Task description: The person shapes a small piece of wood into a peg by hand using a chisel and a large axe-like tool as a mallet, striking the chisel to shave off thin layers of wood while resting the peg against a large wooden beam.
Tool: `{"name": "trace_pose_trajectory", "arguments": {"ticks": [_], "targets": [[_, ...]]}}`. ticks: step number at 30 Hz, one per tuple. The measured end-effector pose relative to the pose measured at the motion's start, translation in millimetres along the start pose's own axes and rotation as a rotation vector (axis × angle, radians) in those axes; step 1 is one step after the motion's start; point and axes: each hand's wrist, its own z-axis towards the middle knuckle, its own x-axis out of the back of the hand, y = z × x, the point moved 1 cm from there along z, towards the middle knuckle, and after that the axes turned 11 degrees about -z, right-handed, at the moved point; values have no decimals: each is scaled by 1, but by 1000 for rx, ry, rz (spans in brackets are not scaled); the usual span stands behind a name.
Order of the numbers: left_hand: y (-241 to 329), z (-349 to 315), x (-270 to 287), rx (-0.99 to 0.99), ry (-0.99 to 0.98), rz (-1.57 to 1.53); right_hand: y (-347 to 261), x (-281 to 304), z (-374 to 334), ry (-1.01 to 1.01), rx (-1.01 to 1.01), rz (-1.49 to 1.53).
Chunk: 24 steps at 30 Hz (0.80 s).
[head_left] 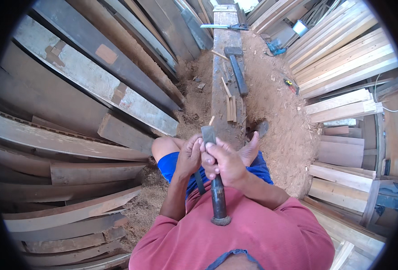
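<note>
My right hand [226, 161] is closed around a chisel [218, 198], its thumb laid along the flat steel blade. The chisel's dark handle points back toward my chest and ends in a frayed, flattened butt. Close beside it, my left hand [191, 155] has its fingers pinched together next to the blade; what they hold is hidden. Past the blade's end shows the tip of a thin wooden stick [212, 120]. Ahead, on a narrow wooden bench [221, 45], lie a hammer [238, 74] with a dark head and several small wooden strips [231, 109].
A handsaw [226, 27] lies across the bench's far end. Sawdust [271, 112] covers the floor. Large planks [95, 58] lean at left; stacked lumber [342, 58] stands at right. A blue power tool [276, 47] and a yellow-black tool [290, 84] lie right of the bench.
</note>
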Motion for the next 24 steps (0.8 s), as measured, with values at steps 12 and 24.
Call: {"name": "trace_pose_trajectory", "arguments": {"ticks": [12,24], "targets": [[27,-29,-12,-282,-105,344,-3,0,-25,45,101,-101],[-12,-21,9,21,41,-39,-43,63,-12,343,350,-497]]}}
